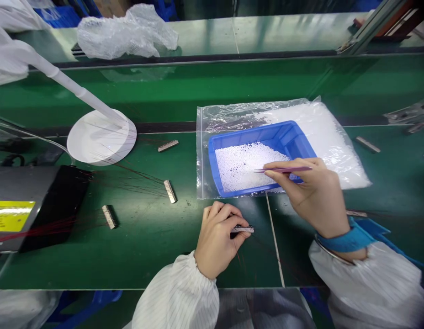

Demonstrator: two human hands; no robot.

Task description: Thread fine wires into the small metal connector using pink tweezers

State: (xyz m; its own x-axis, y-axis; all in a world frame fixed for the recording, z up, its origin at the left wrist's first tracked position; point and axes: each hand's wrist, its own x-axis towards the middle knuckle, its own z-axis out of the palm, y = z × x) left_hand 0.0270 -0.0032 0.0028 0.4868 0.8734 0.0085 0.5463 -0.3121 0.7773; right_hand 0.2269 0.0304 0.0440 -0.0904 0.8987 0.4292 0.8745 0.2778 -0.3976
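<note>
Between the thumb and fingers of my left hand [220, 237] is a small connector strip [244, 229] with a pale face and dark row, held just above or on the green table; thin red wires show below it. My right hand [310, 194] grips pink tweezers [287, 169], which point left over a blue bin [214, 176]. Small white beads [246, 164] fill much of the bin, and the tweezer tips are at or just above them. Whether a bead is between the tips is too small to tell. A blue strap [349, 237] circles my right wrist.
The bin rests on a clear zip bag of white beads [335, 146]. Similar connector strips [170, 191] with thin wires lie on the table to the left. A round white lamp base [101, 141] and a dark box with a yellow label [13, 215] stand further left. Bubble wrap [126, 32] lies behind.
</note>
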